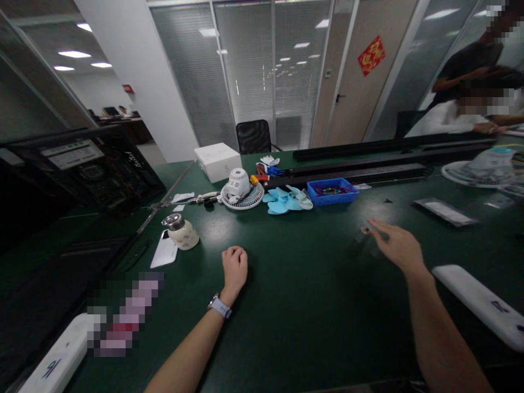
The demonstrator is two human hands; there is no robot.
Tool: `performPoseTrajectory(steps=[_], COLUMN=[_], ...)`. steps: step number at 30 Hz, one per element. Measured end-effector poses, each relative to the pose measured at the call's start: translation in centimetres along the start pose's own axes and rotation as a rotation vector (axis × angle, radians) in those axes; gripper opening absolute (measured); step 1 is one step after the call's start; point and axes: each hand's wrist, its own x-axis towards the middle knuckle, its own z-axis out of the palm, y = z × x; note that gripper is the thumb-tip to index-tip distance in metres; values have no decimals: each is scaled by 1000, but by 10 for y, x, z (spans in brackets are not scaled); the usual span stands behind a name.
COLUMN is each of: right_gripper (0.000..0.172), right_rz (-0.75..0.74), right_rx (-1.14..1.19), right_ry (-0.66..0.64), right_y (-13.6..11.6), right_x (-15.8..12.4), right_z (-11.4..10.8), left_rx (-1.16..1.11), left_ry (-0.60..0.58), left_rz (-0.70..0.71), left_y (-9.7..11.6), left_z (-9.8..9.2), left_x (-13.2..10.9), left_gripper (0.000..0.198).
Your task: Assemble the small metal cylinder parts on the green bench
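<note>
Curled into a loose fist, my left hand rests on the dark green table, and nothing shows in it. A watch with a pale strap is on that wrist. Further right, my right hand reaches forward, palm down. Its thumb and fingertips close on a small round metallic piece, too small and blurred to name. Beyond the hands lie light blue fan blades, a white fan head with its round grille, and a blue tray holding coloured wires.
A cream flask stands beside a white phone-like slab on the left. White elongated devices lie at both sides. A white box, gloves and long black bars sit further back. Two people are at the right.
</note>
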Motion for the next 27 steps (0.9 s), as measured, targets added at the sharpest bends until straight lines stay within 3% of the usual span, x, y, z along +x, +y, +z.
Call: performPoseTrajectory(steps=[2, 4, 8, 12, 15, 18, 22, 24, 27], right_gripper=[59, 71, 43, 34, 40, 44, 42, 44, 47], right_rz=[88, 187, 98, 2, 12, -85, -175, -207, -243], right_rx=[41, 123, 347, 326, 376, 546, 744, 813, 840], right_ry=[0, -100, -302, -258, -251, -255, -264, -326, -401], right_y=[11, 25, 51, 51, 12, -63, -165, -195, -211], right_x=[-7, -11, -13, -11, -10, -15, -33, -42, -50], right_z=[-7, -8, 3, 0, -6, 2, 33, 47, 58], left_rx=[-2, -2, -1, -2, -7, -11, -7, -6, -20], left_ry=[0, -2, -5, -10, -9, -3, -9, -19, -38], left_rz=[9, 9, -1, -11, -16, -16, -13, -10, 6], left_y=[-1, -1, -1, 1, 2, 1, 1, 2, 4], left_z=[0, 1, 1, 0, 0, 0, 0, -1, -2], left_x=[0, 0, -1, 0, 0, 0, 0, -1, -1], left_gripper=[31, 31, 31, 31, 31, 30, 31, 31, 30])
